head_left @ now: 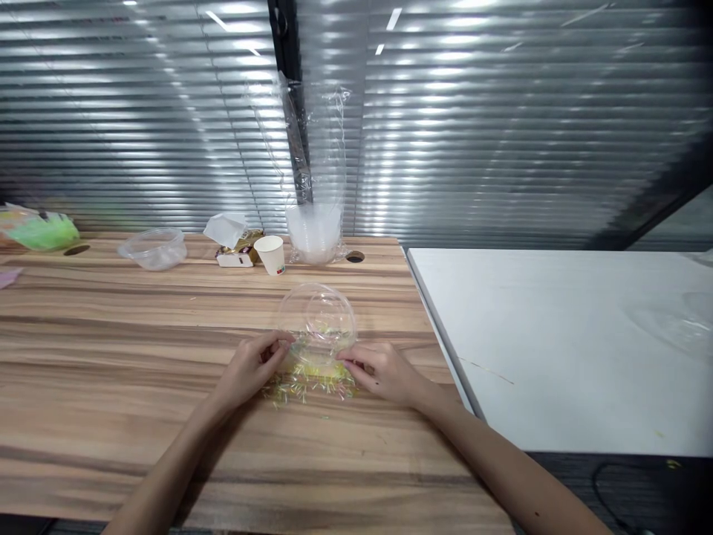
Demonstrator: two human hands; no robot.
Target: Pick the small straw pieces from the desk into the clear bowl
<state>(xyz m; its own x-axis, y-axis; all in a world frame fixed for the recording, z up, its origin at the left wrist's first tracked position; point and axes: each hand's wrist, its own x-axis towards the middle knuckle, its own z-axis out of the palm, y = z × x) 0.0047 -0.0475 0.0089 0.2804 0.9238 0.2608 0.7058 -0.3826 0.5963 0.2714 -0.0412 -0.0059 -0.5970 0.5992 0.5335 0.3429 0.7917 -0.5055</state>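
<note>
A clear, round plastic bowl (317, 293) sits on the wooden table between my hands. Yellowish, iridescent fringed tinsel (315, 377) lies along the near side of the bowl, its loose strands spread over the tabletop. My left hand (257, 362) pinches at the tinsel's left side, thumb and forefinger closed by the bowl's near rim. On the right, my right hand (384, 369) pinches too, its thumb and forefinger meeting at the tinsel's upper edge. Glare and see-through plastic blur exactly where tinsel and rim meet.
Along the back of the wooden table (111, 409) stand another clear bowl (156, 249), a tissue pack (237, 253), a paper cup (270, 255) and a bag of stacked bowls (315, 232). A green bundle (50, 232) lies far left. A white table (546, 334) adjoins on the right.
</note>
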